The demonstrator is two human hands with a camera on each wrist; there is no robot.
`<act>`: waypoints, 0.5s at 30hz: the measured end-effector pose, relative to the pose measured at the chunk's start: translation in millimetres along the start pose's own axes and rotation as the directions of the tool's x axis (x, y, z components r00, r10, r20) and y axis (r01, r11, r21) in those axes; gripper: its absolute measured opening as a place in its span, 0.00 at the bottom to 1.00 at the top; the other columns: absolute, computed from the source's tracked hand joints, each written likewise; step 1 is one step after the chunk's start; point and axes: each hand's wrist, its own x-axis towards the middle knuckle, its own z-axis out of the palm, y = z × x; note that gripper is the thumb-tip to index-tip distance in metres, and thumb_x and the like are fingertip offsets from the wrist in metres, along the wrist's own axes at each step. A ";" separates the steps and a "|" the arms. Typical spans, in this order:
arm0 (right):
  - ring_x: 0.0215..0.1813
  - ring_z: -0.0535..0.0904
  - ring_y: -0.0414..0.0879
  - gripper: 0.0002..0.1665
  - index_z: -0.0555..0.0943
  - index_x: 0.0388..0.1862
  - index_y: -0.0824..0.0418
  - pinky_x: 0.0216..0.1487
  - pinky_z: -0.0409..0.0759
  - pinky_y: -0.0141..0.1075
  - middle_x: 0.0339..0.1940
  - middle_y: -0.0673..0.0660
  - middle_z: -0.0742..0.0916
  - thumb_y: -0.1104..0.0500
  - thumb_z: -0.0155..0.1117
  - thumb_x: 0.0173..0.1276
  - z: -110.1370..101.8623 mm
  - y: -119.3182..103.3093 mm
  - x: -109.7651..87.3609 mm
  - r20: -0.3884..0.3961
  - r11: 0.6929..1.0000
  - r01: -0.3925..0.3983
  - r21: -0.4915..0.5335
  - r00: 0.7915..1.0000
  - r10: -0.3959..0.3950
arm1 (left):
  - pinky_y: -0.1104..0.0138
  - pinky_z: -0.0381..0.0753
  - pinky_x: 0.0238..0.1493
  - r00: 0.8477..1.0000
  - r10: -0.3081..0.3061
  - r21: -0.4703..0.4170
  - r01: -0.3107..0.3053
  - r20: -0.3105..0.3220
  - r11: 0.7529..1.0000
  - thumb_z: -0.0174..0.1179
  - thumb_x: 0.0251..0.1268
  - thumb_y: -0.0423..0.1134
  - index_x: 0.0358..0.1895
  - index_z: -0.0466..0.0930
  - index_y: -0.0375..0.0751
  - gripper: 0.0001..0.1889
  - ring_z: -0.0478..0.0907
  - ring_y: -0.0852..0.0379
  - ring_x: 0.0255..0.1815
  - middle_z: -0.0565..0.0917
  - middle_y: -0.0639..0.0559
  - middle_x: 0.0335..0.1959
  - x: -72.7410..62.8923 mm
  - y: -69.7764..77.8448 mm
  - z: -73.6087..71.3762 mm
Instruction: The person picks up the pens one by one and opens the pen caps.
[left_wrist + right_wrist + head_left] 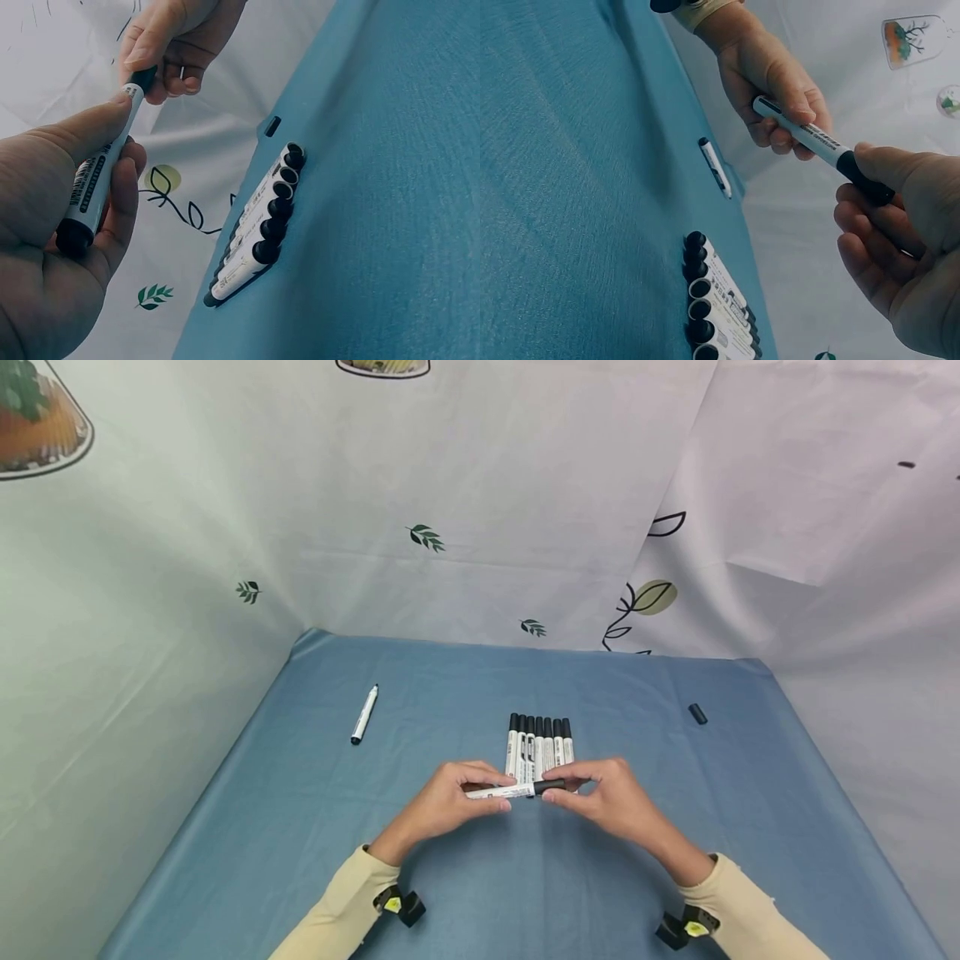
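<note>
Both hands are on one white whiteboard marker (506, 792), raised above the cloth near the middle. My left hand (452, 799) grips its white barrel between thumb and fingers. At the other end, my right hand (611, 797) pinches the black cap (861, 178), which sits on the barrel. Just beyond the hands, several capped markers (539, 747) lie side by side in a row, their black caps pointing away; the hands partly cover the near ends in the head view. Farther left lies an uncapped marker (365, 714) with its dark tip showing. A loose black cap (697, 714) rests at the right.
A blue cloth (420, 693) covers the table. White printed curtains (480, 468) rise along its back and sides. Each sleeve carries a small black wrist device (400, 903).
</note>
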 end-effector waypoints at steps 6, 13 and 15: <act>0.31 0.82 0.32 0.11 0.92 0.43 0.53 0.28 0.79 0.33 0.31 0.41 0.89 0.56 0.79 0.61 0.6 1.4 -0.9 -0.002 0.999 0.043 0.000 0.999 -0.043 | 0.68 0.82 0.36 1.000 0.011 0.006 -0.011 -0.011 1.000 0.74 0.62 0.39 0.51 0.90 0.41 0.14 0.82 0.60 0.37 0.89 0.49 0.44 -1.0 -2.9 0.9; 0.33 0.83 0.33 0.09 0.92 0.43 0.53 0.29 0.81 0.35 0.32 0.42 0.90 0.57 0.78 0.62 2.8 5.8 -4.6 0.012 0.997 0.067 0.031 0.998 -0.068 | 0.68 0.80 0.34 1.000 -0.006 0.035 0.005 0.023 0.999 0.74 0.62 0.40 0.50 0.91 0.45 0.14 0.80 0.60 0.35 0.89 0.53 0.42 -1.3 -5.6 -0.4; 0.33 0.83 0.33 0.09 0.92 0.42 0.52 0.29 0.82 0.35 0.33 0.42 0.90 0.57 0.78 0.63 3.4 7.3 -5.4 0.012 0.996 0.073 0.040 0.997 -0.074 | 0.67 0.80 0.34 1.000 -0.007 0.035 0.006 0.030 0.999 0.74 0.62 0.40 0.50 0.91 0.45 0.14 0.80 0.60 0.35 0.89 0.53 0.42 -1.8 -5.8 -0.5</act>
